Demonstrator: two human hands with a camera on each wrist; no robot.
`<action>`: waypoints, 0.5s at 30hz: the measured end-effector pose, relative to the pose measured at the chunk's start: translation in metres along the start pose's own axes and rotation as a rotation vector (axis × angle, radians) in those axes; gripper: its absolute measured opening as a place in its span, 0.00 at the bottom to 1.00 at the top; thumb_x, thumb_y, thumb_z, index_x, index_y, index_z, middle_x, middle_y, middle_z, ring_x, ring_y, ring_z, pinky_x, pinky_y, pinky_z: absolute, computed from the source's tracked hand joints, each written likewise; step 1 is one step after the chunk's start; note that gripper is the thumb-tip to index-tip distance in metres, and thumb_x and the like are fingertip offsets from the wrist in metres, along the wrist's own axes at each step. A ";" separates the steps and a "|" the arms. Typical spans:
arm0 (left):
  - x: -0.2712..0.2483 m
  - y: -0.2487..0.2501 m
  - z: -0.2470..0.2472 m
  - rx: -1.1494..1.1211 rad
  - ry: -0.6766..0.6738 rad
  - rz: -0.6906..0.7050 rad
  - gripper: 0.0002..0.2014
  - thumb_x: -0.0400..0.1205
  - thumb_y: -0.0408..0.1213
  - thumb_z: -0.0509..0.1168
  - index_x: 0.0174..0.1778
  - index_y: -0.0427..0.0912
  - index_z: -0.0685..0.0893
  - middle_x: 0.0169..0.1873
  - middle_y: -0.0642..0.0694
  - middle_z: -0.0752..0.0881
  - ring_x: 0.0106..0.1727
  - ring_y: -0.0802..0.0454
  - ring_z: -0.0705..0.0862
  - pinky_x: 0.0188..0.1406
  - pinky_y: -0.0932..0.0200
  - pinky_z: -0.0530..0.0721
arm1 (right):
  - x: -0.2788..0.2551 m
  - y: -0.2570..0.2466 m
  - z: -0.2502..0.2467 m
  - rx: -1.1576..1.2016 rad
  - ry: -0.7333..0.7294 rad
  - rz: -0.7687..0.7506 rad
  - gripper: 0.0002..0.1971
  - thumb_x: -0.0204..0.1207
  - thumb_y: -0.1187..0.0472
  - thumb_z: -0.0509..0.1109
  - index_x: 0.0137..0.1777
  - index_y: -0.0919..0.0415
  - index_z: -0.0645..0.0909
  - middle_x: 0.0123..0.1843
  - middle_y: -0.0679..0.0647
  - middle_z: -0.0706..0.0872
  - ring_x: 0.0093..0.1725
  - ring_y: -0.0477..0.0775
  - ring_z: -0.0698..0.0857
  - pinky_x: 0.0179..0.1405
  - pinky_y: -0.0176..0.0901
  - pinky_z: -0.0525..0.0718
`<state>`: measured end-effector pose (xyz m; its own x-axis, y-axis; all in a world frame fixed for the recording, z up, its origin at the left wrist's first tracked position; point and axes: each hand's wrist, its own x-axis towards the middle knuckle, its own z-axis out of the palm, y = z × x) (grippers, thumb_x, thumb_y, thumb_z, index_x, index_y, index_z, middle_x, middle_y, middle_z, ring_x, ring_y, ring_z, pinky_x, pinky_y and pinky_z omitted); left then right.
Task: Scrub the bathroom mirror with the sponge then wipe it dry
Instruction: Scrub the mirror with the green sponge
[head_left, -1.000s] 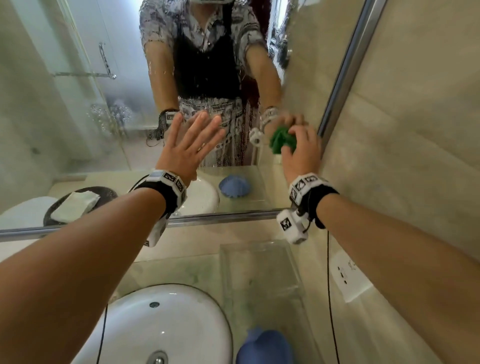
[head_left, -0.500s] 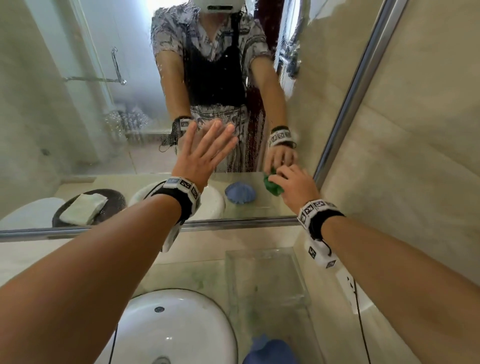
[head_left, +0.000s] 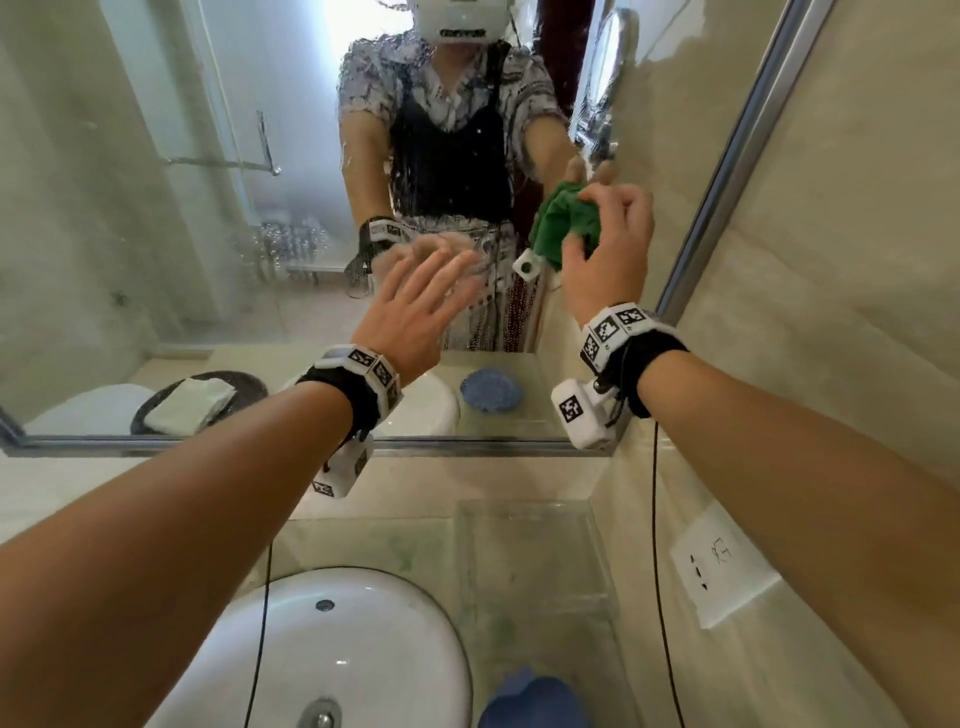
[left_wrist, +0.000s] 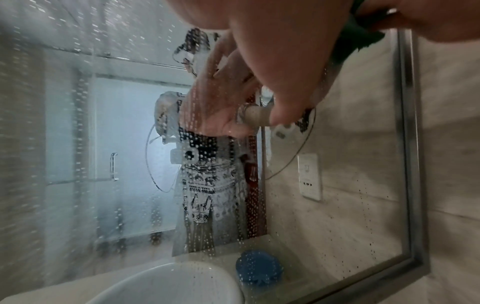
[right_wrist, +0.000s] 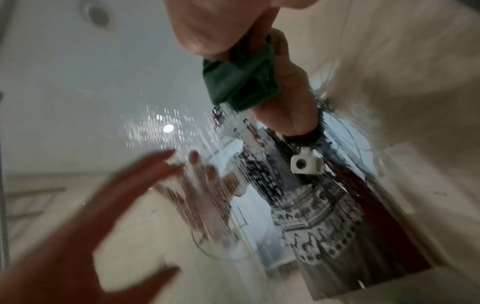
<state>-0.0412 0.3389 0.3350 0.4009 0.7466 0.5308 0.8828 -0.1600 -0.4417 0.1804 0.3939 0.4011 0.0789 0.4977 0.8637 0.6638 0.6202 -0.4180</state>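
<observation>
From the head camera, we see our right hand (head_left: 605, 249) bunching a green cloth (head_left: 563, 223) against the bathroom mirror (head_left: 156, 208) at about two o'clock in the picture, close to the frame's right edge (head_left: 727, 171); fingers and thumb are curled round the cloth, which we judge keeps it wadded so it can press on the glass. Our left hand (head_left: 415, 306) is at the centre with fingers straight and spread, holding nothing, apparently steadying us at the glass; whether it touches we cannot tell. A blue ribbed sponge (head_left: 532, 701) sits on the counter at six o'clock, beside the white basin (head_left: 332, 649), with its reflection above the mirror's lower rail. Streaks run down the middle of the glass, so we judge the wiping only partly done.

From the left wrist, droplets cover the mirror's surface. The left hand's fingers (left_wrist: 285, 72) reach to it from twelve o'clock, straight, carrying nothing. The green cloth shows as a dark corner at one o'clock.

From the right wrist, the cloth (right_wrist: 241, 80) hangs from the pinch of thumb and fingers at twelve o'clock, laid against wet glass. The open left hand (right_wrist: 109, 205) enters, blurred, at eight o'clock.
</observation>
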 end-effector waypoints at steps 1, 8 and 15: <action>-0.005 -0.002 -0.003 -0.048 0.048 -0.052 0.41 0.73 0.37 0.70 0.84 0.44 0.63 0.83 0.39 0.63 0.83 0.39 0.61 0.80 0.34 0.62 | -0.008 0.001 0.003 -0.023 -0.034 -0.034 0.17 0.72 0.64 0.67 0.62 0.58 0.80 0.65 0.58 0.75 0.64 0.52 0.74 0.54 0.30 0.74; -0.038 -0.023 -0.004 -0.234 -0.019 -0.742 0.43 0.67 0.55 0.77 0.72 0.38 0.67 0.73 0.38 0.69 0.71 0.36 0.69 0.65 0.39 0.75 | -0.044 0.021 0.023 -0.287 -0.228 -0.290 0.20 0.70 0.67 0.74 0.63 0.58 0.79 0.69 0.61 0.78 0.67 0.64 0.73 0.55 0.54 0.85; -0.037 -0.032 0.014 -0.667 -0.069 -1.260 0.73 0.61 0.75 0.72 0.87 0.36 0.38 0.85 0.31 0.38 0.85 0.29 0.41 0.82 0.36 0.47 | -0.067 0.030 0.034 -0.331 -0.258 -0.369 0.20 0.62 0.71 0.78 0.53 0.55 0.85 0.58 0.56 0.83 0.57 0.61 0.74 0.43 0.52 0.82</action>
<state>-0.0881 0.3251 0.3194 -0.7203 0.6422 0.2623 0.5900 0.3683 0.7185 0.1697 0.3996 0.3215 -0.3601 0.4418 0.8217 0.8145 0.5784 0.0460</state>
